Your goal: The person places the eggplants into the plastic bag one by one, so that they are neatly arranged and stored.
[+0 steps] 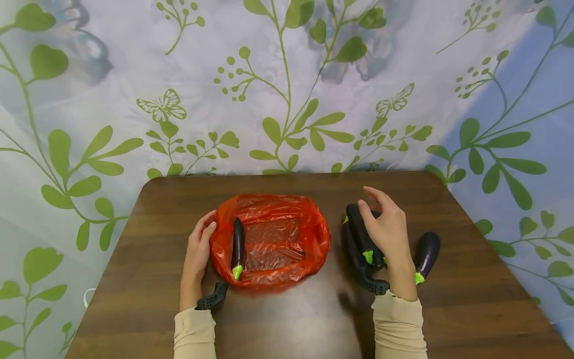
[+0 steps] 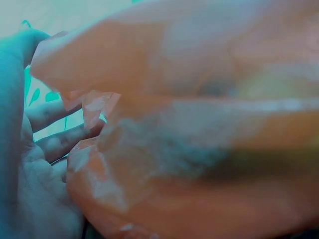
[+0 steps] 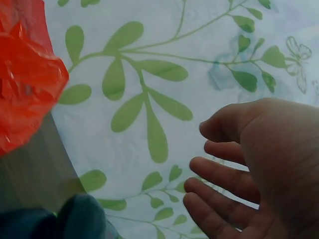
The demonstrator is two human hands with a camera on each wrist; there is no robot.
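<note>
A red plastic bag [image 1: 269,276] lies open-mouthed on the table, with one dark eggplant [image 1: 239,242] inside along its left wall. My left hand [image 1: 199,244] rests against the bag's outer left side; in the left wrist view its fingers [image 2: 70,142] are spread and partly covered by the plastic. My right hand [image 1: 387,227], holding nothing, hovers above a group of eggplants [image 1: 358,227] right of the bag, with thumb and fingers apart. Part of that group is hidden beneath the hand. Right of my wrist lies a separate eggplant [image 1: 428,252].
The brown wooden table [image 1: 287,329] ends at the back against a white cloth [image 1: 202,134] printed with green leaves and butterflies. A dark strap mount [image 1: 214,299] sits on my left wrist and another [image 1: 374,285] on my right.
</note>
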